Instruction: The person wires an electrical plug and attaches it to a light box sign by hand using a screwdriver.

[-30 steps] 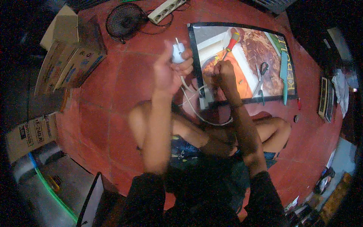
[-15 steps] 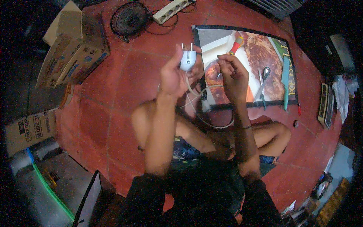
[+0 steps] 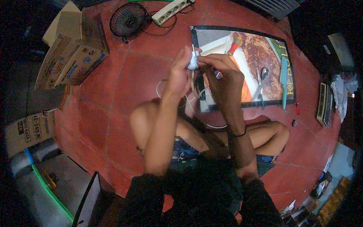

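Note:
My left hand [image 3: 179, 77] is closed around a white two-pin power plug [image 3: 193, 61], its pins pointing away from me. The plug is turned partly side-on. From its near end a pale cord [image 3: 193, 89] loops down over my lap. My right hand [image 3: 228, 77] has its thumb and index finger pinched against the plug's right side; whatever lies between the fingertips is too small to name. Beyond, on a printed food picture board [image 3: 261, 45], lie a red-and-yellow-handled screwdriver [image 3: 235, 45], a metal tool with a rounded dark end [image 3: 264, 72] and a teal knife-shaped thing [image 3: 284, 85].
A black round fan [image 3: 129, 20] and a white power strip [image 3: 171, 12] sit at the far side of the red tiled floor. Open cardboard boxes [image 3: 81, 60] stand at the left. At the right are a beige boxy device [image 3: 323, 104] and a plastic bag [image 3: 340, 96].
My right hand has moved left and its fingertips have come up against the plug. My left hand has turned the plug from face-on to partly side-on.

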### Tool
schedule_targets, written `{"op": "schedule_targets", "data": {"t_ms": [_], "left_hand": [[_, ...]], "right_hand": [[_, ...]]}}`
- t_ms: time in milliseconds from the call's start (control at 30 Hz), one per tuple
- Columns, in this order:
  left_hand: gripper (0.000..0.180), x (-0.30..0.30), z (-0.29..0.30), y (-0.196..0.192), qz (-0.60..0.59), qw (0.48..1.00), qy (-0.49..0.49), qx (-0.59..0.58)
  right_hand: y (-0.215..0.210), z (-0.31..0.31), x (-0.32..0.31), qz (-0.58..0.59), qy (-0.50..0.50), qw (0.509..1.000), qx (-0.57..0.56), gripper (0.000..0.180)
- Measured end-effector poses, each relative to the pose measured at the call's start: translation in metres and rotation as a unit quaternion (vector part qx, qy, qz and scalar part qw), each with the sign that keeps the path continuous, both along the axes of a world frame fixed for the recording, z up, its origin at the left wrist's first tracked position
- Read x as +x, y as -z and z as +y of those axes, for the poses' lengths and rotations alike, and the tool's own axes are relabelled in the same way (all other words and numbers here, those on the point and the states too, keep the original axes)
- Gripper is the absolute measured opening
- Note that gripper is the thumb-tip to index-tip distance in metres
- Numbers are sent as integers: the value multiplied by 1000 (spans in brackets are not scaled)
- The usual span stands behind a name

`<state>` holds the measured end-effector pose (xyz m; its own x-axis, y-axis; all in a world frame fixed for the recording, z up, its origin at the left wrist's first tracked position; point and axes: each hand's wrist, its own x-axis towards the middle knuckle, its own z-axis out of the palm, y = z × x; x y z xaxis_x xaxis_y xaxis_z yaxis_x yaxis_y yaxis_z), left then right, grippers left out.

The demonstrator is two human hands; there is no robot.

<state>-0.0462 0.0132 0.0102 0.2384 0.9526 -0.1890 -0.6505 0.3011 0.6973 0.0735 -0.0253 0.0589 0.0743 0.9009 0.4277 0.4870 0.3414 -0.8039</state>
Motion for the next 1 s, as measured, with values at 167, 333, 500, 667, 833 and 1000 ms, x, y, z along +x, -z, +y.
{"op": "schedule_targets", "data": {"t_ms": [167, 333, 500, 667, 833, 1000], "left_hand": [[42, 5, -1, -8, -34, 997, 10, -65], [46, 3, -4, -18, -55, 994, 24, -97], [47, 5, -2, -15, -68, 992, 37, -96], [46, -1, -2, -20, -66, 995, 4, -75], [44, 4, 2, -13, -119, 990, 23, -68], [45, 3, 1, -17, -60, 995, 3, -83]], "right_hand": [[-2, 4, 2, -75, -8, 997, 7, 26], [-5, 6, 2, -72, 2, 997, -10, 31], [2, 5, 6, -67, -8, 998, -10, 23], [27, 32, 52, 162, 78, 980, -85, 18], [138, 79, 114, -57, 181, 963, -190, 42], [164, 109, 108, -106, 285, 932, -196, 60]]}}
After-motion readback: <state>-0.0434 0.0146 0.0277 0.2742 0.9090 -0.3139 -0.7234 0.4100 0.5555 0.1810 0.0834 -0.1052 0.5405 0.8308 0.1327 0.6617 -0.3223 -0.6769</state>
